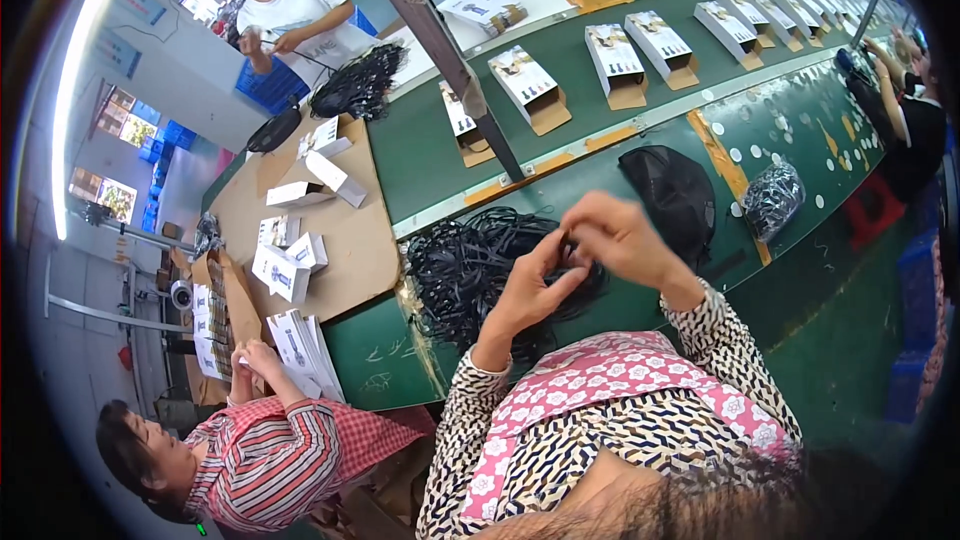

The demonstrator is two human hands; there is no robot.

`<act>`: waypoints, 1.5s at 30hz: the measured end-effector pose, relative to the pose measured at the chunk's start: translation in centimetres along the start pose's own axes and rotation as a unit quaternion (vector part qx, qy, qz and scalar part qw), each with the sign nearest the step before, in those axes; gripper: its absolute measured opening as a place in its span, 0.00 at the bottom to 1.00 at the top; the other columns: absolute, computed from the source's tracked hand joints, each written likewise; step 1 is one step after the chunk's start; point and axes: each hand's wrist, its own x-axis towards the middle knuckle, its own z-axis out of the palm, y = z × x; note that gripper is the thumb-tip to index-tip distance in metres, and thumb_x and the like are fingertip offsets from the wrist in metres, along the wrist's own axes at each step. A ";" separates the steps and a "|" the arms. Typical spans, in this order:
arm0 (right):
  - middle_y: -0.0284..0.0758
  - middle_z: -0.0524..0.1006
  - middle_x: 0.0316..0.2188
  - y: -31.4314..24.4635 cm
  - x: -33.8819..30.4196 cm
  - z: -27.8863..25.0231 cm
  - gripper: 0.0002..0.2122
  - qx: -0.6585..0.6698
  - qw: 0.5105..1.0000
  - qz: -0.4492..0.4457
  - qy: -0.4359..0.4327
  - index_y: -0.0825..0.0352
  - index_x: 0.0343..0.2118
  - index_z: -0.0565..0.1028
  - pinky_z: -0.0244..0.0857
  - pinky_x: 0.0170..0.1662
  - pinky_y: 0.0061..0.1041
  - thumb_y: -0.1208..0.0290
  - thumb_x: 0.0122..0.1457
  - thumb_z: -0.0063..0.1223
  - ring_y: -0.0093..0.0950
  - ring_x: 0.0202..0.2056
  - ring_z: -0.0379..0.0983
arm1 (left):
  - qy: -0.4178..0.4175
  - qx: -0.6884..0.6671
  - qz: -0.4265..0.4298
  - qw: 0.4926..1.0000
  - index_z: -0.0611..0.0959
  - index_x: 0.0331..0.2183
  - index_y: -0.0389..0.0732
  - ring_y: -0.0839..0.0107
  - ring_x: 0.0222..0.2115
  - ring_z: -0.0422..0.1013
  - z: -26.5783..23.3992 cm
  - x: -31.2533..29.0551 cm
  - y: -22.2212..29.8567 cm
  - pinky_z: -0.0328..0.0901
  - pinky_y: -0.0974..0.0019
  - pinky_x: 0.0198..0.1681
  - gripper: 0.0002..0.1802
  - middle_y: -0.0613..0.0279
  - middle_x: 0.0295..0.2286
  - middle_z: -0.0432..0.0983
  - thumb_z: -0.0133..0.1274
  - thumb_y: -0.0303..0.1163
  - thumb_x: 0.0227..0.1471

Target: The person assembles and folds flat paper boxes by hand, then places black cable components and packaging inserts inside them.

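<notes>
My left hand (535,287) and my right hand (628,238) meet over the near edge of the green bench, fingers closed and fingertips close together. Between them shows a small dark piece that looks like a black cord (571,251); most of it is hidden by my fingers. Beside and beneath my left hand lies a tangled heap of thin black cords (455,265). A black bag (668,202) rests just beyond my right hand.
Open white boxes (530,85) stand along the green conveyor (415,175) behind a metal post (440,30). A clear bag of dark items (773,200) lies to the right. Cardboard (360,255) with white boxes is at left. Co-workers are at left, far left and far right.
</notes>
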 end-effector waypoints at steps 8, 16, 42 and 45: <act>0.32 0.71 0.26 -2.4 -6.7 -11.5 0.05 0.096 0.955 -0.026 0.278 0.69 0.34 0.71 0.63 0.25 0.14 0.78 0.57 0.43 0.16 0.24 0.68 | -0.182 0.066 0.045 0.980 0.76 0.36 0.32 0.72 0.24 0.69 -2.1 2.5 6.7 0.63 0.72 0.28 0.08 0.60 0.25 0.72 0.46 0.22 0.51; 0.43 0.67 0.48 -2.2 -5.8 -10.2 0.29 -0.265 0.964 0.031 -0.011 0.71 0.46 0.66 0.55 0.54 0.30 0.67 0.39 0.65 0.37 0.52 0.62 | -0.261 0.191 0.123 0.938 0.77 0.30 0.32 0.56 0.31 0.68 1.7 2.8 4.1 0.63 0.62 0.34 0.07 0.54 0.29 0.70 0.53 0.23 0.45; 0.25 0.63 0.23 18.0 7.9 13.5 0.11 0.173 0.906 0.385 -0.002 0.65 0.29 0.67 0.56 0.31 0.18 0.65 0.62 0.36 0.14 0.26 0.58 | 0.002 -0.118 -0.197 0.973 0.74 0.29 0.32 0.64 0.27 0.70 -12.0 -1.9 -13.1 0.66 0.67 0.32 0.04 0.57 0.27 0.72 0.48 0.24 0.49; 0.25 0.67 0.26 19.1 8.3 15.3 0.16 0.231 0.873 0.430 -0.015 0.66 0.33 0.71 0.57 0.34 0.17 0.57 0.62 0.37 0.14 0.30 0.60 | 0.021 0.199 0.020 0.980 0.73 0.25 0.33 0.53 0.29 0.66 -12.1 -1.2 -13.9 0.64 0.58 0.33 0.03 0.53 0.26 0.66 0.50 0.18 0.41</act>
